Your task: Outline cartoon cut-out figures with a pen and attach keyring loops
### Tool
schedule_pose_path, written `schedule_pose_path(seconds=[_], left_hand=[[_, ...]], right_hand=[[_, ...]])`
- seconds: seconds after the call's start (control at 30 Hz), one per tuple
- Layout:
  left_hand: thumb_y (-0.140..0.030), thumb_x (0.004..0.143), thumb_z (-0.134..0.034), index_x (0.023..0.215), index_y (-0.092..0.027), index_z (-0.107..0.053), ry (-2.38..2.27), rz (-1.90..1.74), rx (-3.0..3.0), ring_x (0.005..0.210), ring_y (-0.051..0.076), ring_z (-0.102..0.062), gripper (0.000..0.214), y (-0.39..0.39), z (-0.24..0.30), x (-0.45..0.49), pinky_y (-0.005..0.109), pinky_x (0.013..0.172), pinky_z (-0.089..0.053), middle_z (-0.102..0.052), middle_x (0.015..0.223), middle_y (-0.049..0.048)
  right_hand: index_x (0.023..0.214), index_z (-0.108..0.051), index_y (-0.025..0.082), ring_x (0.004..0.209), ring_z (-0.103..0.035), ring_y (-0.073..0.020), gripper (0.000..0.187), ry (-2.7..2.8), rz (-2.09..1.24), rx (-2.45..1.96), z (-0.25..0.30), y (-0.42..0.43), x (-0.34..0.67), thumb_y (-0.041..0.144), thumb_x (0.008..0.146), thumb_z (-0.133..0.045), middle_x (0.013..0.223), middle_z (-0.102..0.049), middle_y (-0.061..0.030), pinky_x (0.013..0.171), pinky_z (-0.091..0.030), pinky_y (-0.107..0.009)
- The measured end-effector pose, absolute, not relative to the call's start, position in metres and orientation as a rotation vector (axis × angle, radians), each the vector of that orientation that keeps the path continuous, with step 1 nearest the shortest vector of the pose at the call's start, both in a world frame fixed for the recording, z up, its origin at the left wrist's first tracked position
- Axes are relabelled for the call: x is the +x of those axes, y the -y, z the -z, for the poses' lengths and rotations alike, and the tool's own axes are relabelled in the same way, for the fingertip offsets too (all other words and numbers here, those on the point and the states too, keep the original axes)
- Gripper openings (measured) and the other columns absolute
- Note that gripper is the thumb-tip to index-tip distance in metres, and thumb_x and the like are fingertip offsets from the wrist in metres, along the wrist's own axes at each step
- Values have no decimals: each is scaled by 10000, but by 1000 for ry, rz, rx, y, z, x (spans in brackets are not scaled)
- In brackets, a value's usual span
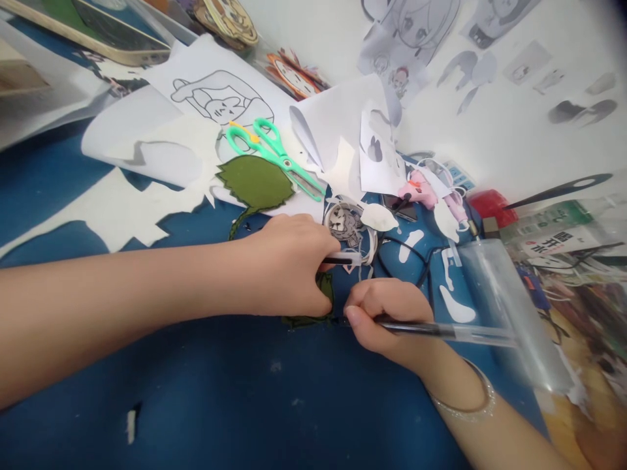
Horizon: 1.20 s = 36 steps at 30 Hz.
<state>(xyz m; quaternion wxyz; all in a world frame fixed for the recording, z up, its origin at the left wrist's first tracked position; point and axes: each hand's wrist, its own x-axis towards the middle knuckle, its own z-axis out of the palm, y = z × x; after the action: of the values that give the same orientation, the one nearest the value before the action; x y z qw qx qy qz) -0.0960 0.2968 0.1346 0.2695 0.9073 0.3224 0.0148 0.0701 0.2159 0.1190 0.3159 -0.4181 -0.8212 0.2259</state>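
My left hand (294, 264) reaches in from the left and presses on a dark green cut-out piece (323, 290), largely hidden under it. Between its thumb and forefinger, a black and clear pen cap (343, 259) sticks out. My right hand (389, 313) is closed around a pen (421, 328) with a black grip and clear barrel, its tip side near the green piece's right edge. Just above my left hand lies a green leaf-shaped cut-out (255, 183). Turquoise-handled scissors (284, 160) rest partly over the leaf and a paper sheet.
White paper scraps (122, 205) and a drawing sheet (230, 98) cover the back of the blue table (235, 391). A pink glue gun (424, 189), a black cable (392, 261) and a clear plastic roll (514, 307) lie to the right. A white wall (519, 124) rises behind.
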Motion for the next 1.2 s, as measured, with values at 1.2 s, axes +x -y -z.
schedule_pose_path(seconds=[1.2], left_hand=[[-368,560,-533,588,-246,-356,-849,-55,2438,685,197,-457,217,-299,-136,-97,333,587,-345,-498,638,4]], right_hand=[[575,-232,215,437,-443,-84,353,2146,-628,-1097,-118,-216,70,112,805,-480,505,-414,45,425,-309,-204]])
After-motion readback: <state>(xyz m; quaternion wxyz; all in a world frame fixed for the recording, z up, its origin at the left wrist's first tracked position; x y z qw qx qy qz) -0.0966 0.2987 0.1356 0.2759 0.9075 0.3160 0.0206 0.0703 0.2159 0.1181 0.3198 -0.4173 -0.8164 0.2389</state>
